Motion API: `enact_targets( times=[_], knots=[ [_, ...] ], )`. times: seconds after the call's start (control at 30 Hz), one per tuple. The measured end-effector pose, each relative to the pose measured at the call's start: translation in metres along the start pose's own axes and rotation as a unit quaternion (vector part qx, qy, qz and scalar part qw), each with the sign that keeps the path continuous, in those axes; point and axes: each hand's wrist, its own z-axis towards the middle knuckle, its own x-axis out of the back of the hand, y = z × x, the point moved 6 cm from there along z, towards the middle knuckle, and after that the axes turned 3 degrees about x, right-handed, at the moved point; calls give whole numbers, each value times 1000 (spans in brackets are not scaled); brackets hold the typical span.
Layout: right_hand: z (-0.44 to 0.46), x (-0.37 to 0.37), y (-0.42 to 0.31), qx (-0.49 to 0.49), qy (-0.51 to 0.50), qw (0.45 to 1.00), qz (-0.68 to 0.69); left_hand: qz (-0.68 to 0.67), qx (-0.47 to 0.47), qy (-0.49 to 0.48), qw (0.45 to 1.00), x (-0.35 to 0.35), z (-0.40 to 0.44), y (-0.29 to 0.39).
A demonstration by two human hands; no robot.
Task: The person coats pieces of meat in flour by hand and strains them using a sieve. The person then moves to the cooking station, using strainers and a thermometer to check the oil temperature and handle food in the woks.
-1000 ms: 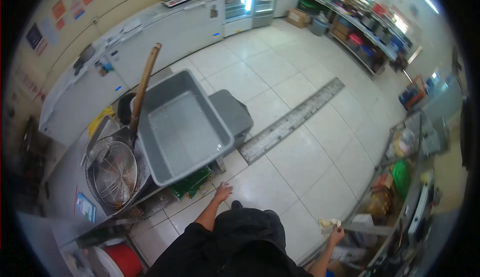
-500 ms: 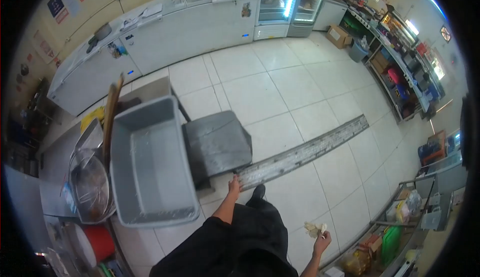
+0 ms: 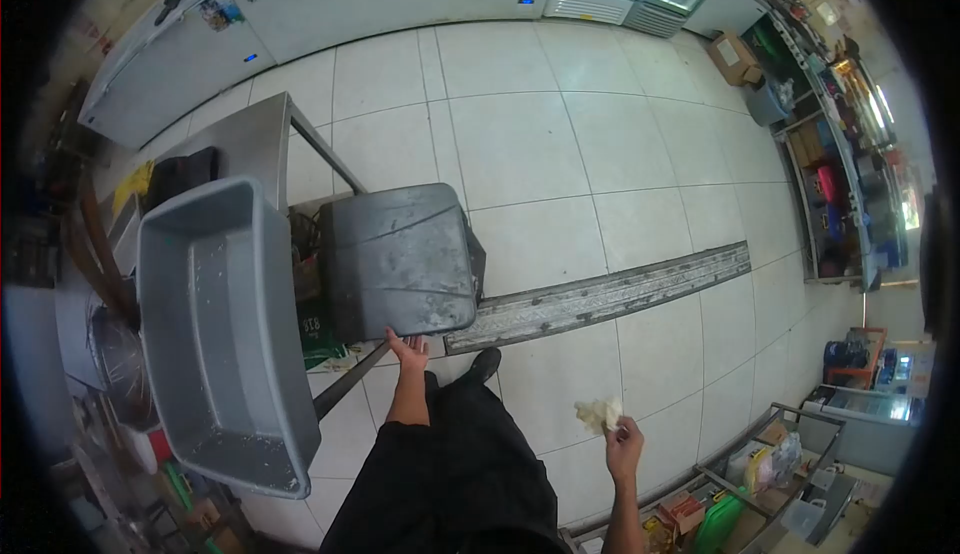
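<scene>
Right hand [image 3: 622,442] pinched on crumpled pale wad [image 3: 597,415] above tiled floor [image 3: 530,149], long axis roughly sideways, loose end pointing left; left hand [image 3: 408,350], fingers apart, at dark bin lid [image 3: 400,259]'s near edge.

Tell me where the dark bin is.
In the head view, the bin is left of centre, between the grey tub and floor drain, beside the left hand.

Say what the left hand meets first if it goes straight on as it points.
The near edge of the dark grey bin, right at the fingertips of the left hand. Depth is unclear: it may be touching, or could pass just under that edge.
</scene>
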Motion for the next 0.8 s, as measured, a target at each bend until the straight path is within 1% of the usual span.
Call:
enact_targets(
  times=[0.03, 0.1, 0.13, 0.17, 0.2, 0.23, 0.27, 0.3, 0.33, 0.4, 0.43, 0.5, 0.53, 0.6, 0.67, 0.73, 0.77, 0.8],
  knots=[
    [10, -11, -3, 9, -22, 999, -27, -3, -2, 6, 1000, 4, -13, -3],
    [30, -42, -45, 74, -43, 996, 24, -17, -60, 15, 998, 3, -38, 5],
    [42, -58, -61, 107, -53, 993, 5, -47, -40, -152, 986, 23, -3, 10],
    [49, -73, -77, 137, -61, 989, -13, -48, -42, -153, 986, 26, -11, 14],
    [55, -88, -102, 135, -78, 987, 32, -100, -88, -142, 981, 31, -26, 27],
    [59, -102, -126, 135, -95, 983, 78, -152, -134, -131, 970, 29, -59, 43],
    [66, -119, -133, 137, -123, 981, 65, -169, -127, -61, 975, 24, -86, 52],
    [74, -136, -141, 142, -153, 977, 53, -178, -132, -65, 973, 24, -91, 59],
    [75, -146, -163, 152, -157, 974, 55, -164, -132, -69, 975, 29, -89, 67],
    [65, -169, -203, 159, -287, 933, 149, -116, -141, -66, 981, 40, -94, 79],
    [67, -176, -203, 167, -293, 930, 149, -124, -147, -67, 979, 44, -98, 82],
    [71, -190, -190, 220, -286, 930, 64, -50, -95, -85, 991, 52, -107, 74],
    [70, -185, -186, 275, -243, 930, 6, -55, -99, -86, 990, 63, -105, 68],
    [68, -184, -153, 176, -295, 939, 32, 63, -96, -170, 979, 78, -106, 50],
    [69, -182, -84, 143, -289, 946, -17, 152, -95, -84, 980, 104, -112, 32],
    [62, -167, 4, 154, -280, 946, -56, 260, -136, -35, 956, 130, -141, 18],
    [60, -157, 54, 200, -284, 919, -184, 370, -134, -55, 917, 152, -138, 12],
    [48, -144, 81, 183, -330, 867, -326, 470, -135, -75, 869, 176, -125, 1]
  ],
)
